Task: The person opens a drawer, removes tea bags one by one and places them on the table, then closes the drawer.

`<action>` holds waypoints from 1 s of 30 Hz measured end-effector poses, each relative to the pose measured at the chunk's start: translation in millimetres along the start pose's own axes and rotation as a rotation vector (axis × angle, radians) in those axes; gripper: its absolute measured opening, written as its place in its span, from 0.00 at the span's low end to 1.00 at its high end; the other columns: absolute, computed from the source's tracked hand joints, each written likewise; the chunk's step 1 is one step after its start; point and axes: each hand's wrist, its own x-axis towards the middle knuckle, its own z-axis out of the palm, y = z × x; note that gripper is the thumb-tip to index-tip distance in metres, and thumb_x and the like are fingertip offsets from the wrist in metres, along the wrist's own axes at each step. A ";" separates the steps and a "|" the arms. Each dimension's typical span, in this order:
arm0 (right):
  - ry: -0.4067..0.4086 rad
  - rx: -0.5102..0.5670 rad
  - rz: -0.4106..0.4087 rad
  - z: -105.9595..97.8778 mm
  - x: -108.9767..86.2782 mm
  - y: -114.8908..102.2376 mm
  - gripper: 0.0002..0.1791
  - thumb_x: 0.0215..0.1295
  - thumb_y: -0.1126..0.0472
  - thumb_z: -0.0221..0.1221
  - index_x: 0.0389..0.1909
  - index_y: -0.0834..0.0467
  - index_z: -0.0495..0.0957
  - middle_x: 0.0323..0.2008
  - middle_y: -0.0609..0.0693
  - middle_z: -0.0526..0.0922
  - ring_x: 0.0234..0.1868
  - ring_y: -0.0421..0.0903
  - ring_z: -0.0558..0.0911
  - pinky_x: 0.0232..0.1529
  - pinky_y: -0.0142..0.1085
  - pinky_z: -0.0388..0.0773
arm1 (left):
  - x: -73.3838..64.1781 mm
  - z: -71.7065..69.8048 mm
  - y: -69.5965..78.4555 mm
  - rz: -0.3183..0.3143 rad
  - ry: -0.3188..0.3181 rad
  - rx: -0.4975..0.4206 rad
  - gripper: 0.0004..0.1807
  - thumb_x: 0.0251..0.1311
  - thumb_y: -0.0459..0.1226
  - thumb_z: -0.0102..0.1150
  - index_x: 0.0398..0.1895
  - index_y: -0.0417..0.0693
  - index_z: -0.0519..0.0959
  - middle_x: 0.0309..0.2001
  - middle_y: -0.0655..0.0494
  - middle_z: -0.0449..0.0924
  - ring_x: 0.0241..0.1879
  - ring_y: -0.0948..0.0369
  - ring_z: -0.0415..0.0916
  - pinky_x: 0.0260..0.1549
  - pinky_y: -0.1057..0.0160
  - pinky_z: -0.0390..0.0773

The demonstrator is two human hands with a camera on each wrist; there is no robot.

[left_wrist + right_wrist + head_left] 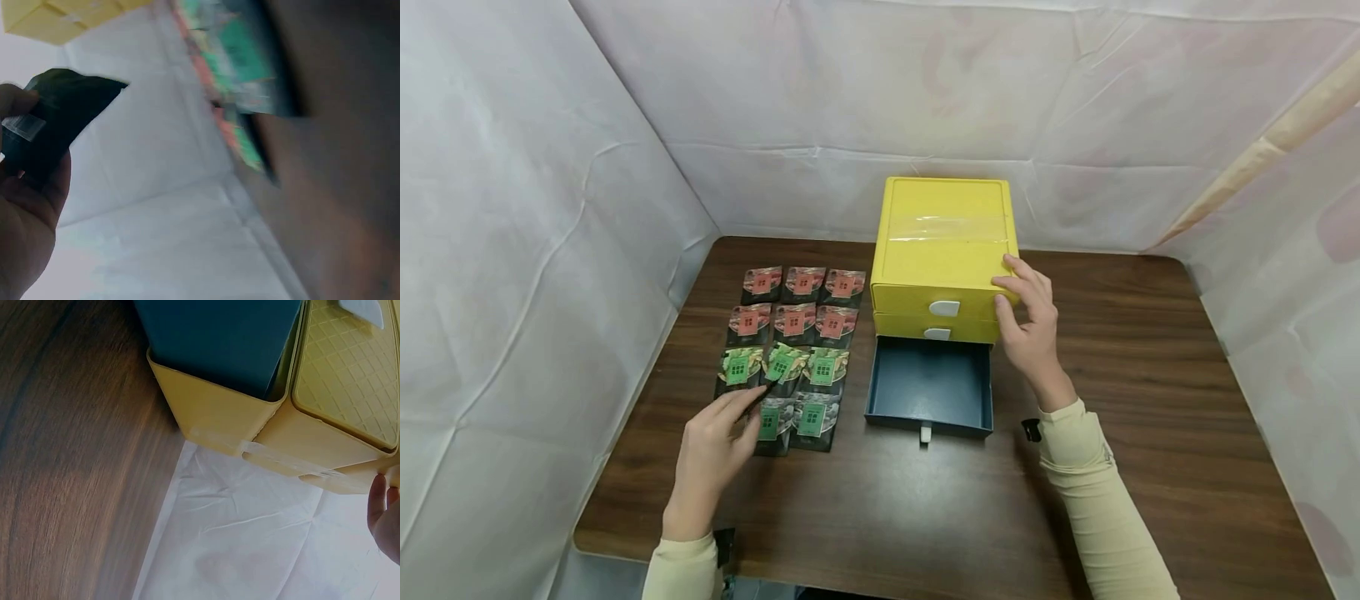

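My left hand (718,446) pinches a dark foil sachet (62,119) with a white barcode label on its back. In the head view this sachet is nearly edge-on, over the lower rows of sachets on the table. A tilted green-labelled sachet (784,364) lies just beyond the fingertips. My right hand (1032,321) rests on the right front corner of a yellow drawer unit (947,233), fingers spread along its top edge and side. The unit's bottom drawer (928,383), dark blue inside, is pulled out with nothing in it.
Red-labelled sachets (794,323) fill the two far rows, left of the unit. Green-labelled ones (811,419) make up the nearer rows. Two upper drawers with white tabs (944,308) are closed. White cloth (850,100) hangs behind the wooden table (1135,350).
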 end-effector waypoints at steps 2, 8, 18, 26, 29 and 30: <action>0.000 -0.002 -0.005 0.8 0.6 -0.2 0.12 0.53 0.81 0.53 0.38 0.76 0.78 0.52 0.76 0.75 0.54 0.73 0.70 0.60 0.50 0.60 | -8.5 -0.6 -4.9 -0.021 -0.020 0.050 0.18 0.55 0.27 0.60 0.51 0.41 0.83 0.43 0.47 0.84 0.38 0.52 0.82 0.33 0.52 0.81; 0.007 -0.003 -0.017 2.4 2.0 -0.6 0.11 0.53 0.81 0.54 0.38 0.76 0.78 0.51 0.76 0.75 0.54 0.73 0.70 0.60 0.51 0.60 | -32.2 -0.6 -21.4 -0.100 -0.062 0.179 0.24 0.51 0.25 0.64 0.55 0.39 0.81 0.49 0.43 0.82 0.43 0.45 0.80 0.38 0.44 0.78; 0.020 -0.023 -0.013 -3.0 -0.2 0.2 0.09 0.58 0.77 0.55 0.38 0.75 0.79 0.52 0.75 0.75 0.55 0.69 0.71 0.60 0.50 0.60 | -32.7 -0.7 -45.3 -0.095 -0.106 0.249 0.22 0.47 0.27 0.69 0.50 0.38 0.84 0.40 0.43 0.82 0.36 0.47 0.78 0.28 0.48 0.79; 0.017 -0.012 -0.012 -1.3 -1.5 2.2 0.09 0.59 0.75 0.55 0.38 0.76 0.79 0.52 0.75 0.75 0.54 0.71 0.70 0.60 0.49 0.61 | -33.1 -2.5 -47.9 -0.174 -0.327 0.362 0.21 0.43 0.31 0.75 0.46 0.41 0.86 0.34 0.47 0.76 0.30 0.51 0.72 0.21 0.53 0.75; 0.011 -0.003 -0.019 0.0 -2.7 1.7 0.09 0.59 0.75 0.55 0.38 0.76 0.79 0.52 0.76 0.75 0.54 0.72 0.70 0.60 0.49 0.61 | -33.7 -2.6 -46.5 -0.258 -0.465 0.364 0.21 0.43 0.31 0.75 0.46 0.41 0.86 0.36 0.46 0.76 0.32 0.50 0.72 0.23 0.51 0.77; 0.005 -0.003 -0.020 0.3 -3.5 1.4 0.09 0.60 0.75 0.55 0.38 0.76 0.78 0.52 0.76 0.74 0.54 0.73 0.70 0.60 0.49 0.61 | -35.1 -2.1 -46.5 -0.290 -0.499 0.352 0.21 0.44 0.31 0.74 0.47 0.41 0.85 0.37 0.46 0.76 0.33 0.50 0.72 0.23 0.51 0.76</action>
